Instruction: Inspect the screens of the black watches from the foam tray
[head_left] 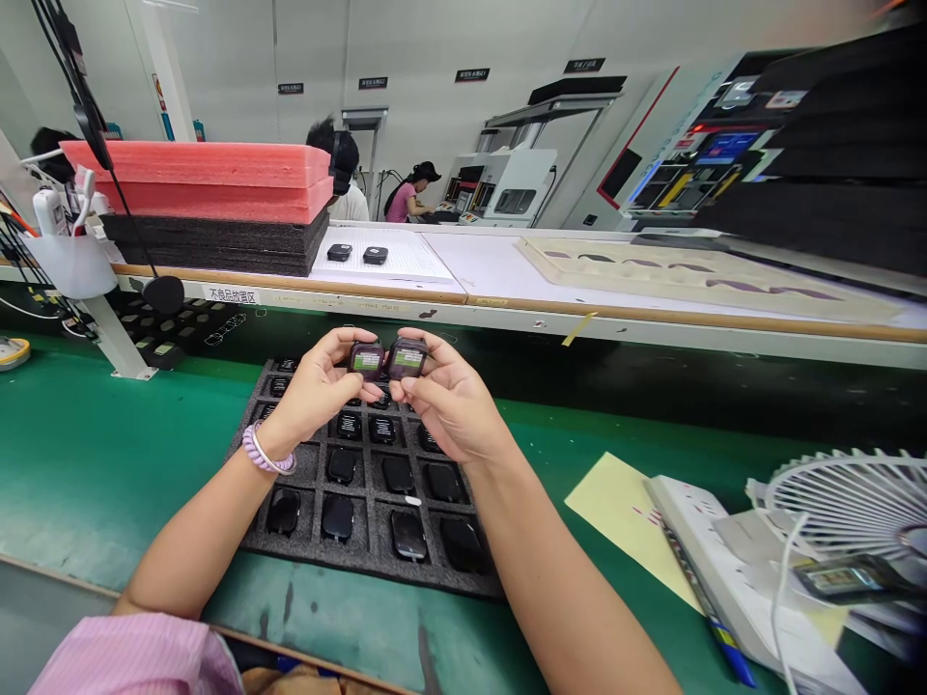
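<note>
My left hand (329,379) grips a small dark smartwatch body (367,360) between thumb and fingers. A matching watch body (407,358) is pinched in my right hand (449,394). The two are held side by side, close together, with greenish lit screens facing me. Both hands hover over a dark grey foam tray (308,471), whose square pockets hold several black watch bodies, such as one at the front (409,536). Some pockets at the back are hidden behind my hands.
Stacked red foam sheets (217,183) and two black watch bodies (375,255) sit on the raised shelf, beside a cream tray (579,275). Right of my arm lie yellow paper (615,512), a power strip (695,512), a blue pen (731,656) and a white fan (855,502). Two people work beyond.
</note>
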A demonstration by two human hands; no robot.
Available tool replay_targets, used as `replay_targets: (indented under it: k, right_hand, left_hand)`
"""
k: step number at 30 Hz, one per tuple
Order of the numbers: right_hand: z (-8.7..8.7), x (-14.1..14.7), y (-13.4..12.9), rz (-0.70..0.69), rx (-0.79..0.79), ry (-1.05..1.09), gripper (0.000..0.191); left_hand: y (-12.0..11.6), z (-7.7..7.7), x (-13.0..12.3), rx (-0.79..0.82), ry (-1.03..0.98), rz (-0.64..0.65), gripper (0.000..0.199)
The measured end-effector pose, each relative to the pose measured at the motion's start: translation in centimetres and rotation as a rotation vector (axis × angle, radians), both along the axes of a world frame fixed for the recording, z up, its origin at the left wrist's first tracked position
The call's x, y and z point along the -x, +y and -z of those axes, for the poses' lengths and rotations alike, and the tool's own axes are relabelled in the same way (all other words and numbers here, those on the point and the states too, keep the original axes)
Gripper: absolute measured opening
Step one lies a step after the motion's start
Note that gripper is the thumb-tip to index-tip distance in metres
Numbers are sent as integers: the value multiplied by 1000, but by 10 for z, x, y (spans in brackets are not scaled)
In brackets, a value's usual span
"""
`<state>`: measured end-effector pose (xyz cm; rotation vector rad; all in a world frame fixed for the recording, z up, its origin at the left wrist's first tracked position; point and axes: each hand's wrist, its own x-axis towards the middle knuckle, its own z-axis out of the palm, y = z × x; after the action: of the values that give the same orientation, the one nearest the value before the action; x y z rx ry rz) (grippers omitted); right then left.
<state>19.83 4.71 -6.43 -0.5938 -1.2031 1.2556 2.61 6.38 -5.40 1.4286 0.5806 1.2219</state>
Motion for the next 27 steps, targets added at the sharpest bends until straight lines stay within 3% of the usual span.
replay_targets:
  k: [27]
  right_hand:
    - [-1,-1,2,-58,29,4,42]
  left_hand:
    - [0,-2,1,-25,49,-84,33]
